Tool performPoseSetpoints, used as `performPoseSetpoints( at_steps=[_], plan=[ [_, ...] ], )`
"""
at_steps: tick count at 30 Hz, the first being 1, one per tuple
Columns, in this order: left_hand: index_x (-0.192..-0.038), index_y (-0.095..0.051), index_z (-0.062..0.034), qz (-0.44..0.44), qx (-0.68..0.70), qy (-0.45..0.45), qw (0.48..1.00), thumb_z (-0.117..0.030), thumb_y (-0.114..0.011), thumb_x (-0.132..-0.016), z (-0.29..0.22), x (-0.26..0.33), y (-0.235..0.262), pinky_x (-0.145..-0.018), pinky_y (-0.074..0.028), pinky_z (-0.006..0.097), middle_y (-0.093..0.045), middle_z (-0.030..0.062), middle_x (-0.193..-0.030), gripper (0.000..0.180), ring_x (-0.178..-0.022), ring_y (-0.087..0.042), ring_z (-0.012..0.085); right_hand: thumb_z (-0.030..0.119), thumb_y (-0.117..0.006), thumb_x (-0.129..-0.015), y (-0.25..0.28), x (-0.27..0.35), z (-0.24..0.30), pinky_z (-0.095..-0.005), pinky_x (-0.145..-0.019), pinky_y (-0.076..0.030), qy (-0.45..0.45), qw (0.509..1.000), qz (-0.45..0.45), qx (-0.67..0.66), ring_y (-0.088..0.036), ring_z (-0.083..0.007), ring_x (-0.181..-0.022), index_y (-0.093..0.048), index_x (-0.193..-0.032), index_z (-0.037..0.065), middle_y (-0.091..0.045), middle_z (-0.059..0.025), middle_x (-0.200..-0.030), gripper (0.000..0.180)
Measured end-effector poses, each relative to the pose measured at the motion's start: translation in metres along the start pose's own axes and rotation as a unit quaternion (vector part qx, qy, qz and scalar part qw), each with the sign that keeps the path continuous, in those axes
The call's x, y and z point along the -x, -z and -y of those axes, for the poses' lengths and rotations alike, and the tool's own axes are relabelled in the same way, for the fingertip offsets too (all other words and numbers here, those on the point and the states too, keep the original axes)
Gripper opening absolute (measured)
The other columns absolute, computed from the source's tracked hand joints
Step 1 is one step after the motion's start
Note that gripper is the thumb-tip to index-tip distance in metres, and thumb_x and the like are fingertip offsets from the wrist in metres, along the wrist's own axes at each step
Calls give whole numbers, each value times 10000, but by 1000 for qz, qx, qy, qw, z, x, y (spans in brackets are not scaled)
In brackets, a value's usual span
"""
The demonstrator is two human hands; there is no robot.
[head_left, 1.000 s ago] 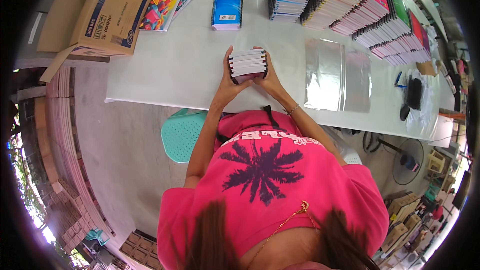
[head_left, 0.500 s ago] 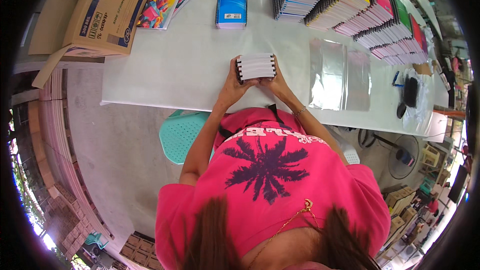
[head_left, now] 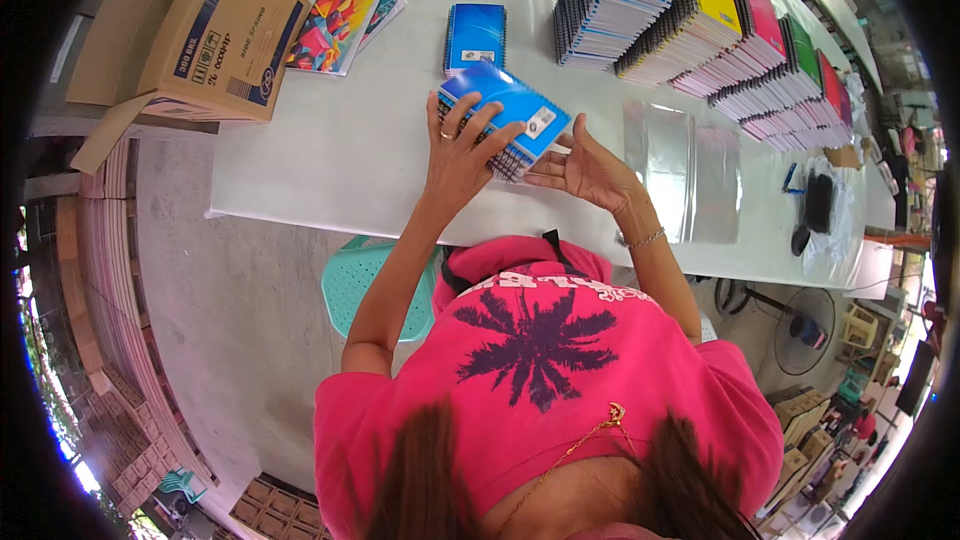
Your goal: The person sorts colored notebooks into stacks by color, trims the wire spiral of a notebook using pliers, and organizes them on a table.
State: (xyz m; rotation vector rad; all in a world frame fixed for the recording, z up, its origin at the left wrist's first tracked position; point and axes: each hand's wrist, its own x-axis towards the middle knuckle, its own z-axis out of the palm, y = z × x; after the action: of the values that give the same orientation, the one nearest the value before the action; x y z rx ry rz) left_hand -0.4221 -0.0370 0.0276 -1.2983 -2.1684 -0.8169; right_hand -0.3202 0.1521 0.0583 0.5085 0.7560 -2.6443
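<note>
A small stack of blue spiral notebooks (head_left: 520,105) is tilted at an angle above the near part of the table, blue cover up. My left hand (head_left: 462,145) grips it from the left, fingers spread across the cover, a ring on one finger. At its lower right side, my right hand (head_left: 590,172) is open, palm turned toward the stack and fingertips close to its edge; whether they touch it I cannot tell. Just beyond lies another blue notebook stack (head_left: 476,35), partly covered by the held one.
Tall spiral notebook stacks in blue (head_left: 615,10), yellow (head_left: 690,20), pink, green and red line the far right. Clear plastic sleeves (head_left: 680,170) lie right of my hands. An open cardboard box (head_left: 225,40) and colourful notebooks (head_left: 338,30) are at the left.
The notebook stack has turned from standing with its page edges up to lying tilted, blue cover up. My left hand has moved onto the cover; my right hand has loosened and opened.
</note>
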Motion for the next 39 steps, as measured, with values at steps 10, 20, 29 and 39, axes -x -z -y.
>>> performPoseSetpoints(
  at_steps=[10, 20, 29, 39],
  plan=[
    [-1312, -459, -268, -42, 20, 61, 997, -25, -708, -637, 41, -67, 9, -1105, -114, 542, -432, 66, -1281, 760, -1278, -326, 260, 287, -683, -825, -31, -63, 47, -317, -831, -505, 208, 954, -124, 179, -607, -210, -952, -468, -1209, -49, -586, -132, -1088, 554],
    [-1385, -329, 0, 99, 529, 470, 700, -513, -621, -785, 136, -93, -26, -1043, -246, 384, -506, 148, -1240, 842, -1193, -421, 224, 333, -737, -760, 2, -131, 92, -242, -770, -469, 148, 942, -93, 285, -586, -133, -861, -582, -1106, 9, -623, -70, -972, 499],
    [-1402, -287, 1, 92, 467, 514, 713, -480, -635, -795, 155, -79, -67, -1078, -235, 384, -427, 201, -1342, 849, -1270, -379, 277, 402, -710, -768, 23, -171, 81, -343, -849, -450, 145, 938, -150, 277, -545, -175, -953, -582, -1100, -18, -597, -103, -1012, 550],
    [-1398, -292, -31, -5, 327, 538, 777, -543, -568, -847, 156, -67, -41, -1069, -249, 424, -287, 215, -1396, 801, -1305, -290, 307, 208, -621, -848, -37, -78, 81, -395, -830, -391, 577, 467, -289, 605, -515, -297, -931, -613, -1072, 61, -556, -171, -1060, 267]
  ],
)
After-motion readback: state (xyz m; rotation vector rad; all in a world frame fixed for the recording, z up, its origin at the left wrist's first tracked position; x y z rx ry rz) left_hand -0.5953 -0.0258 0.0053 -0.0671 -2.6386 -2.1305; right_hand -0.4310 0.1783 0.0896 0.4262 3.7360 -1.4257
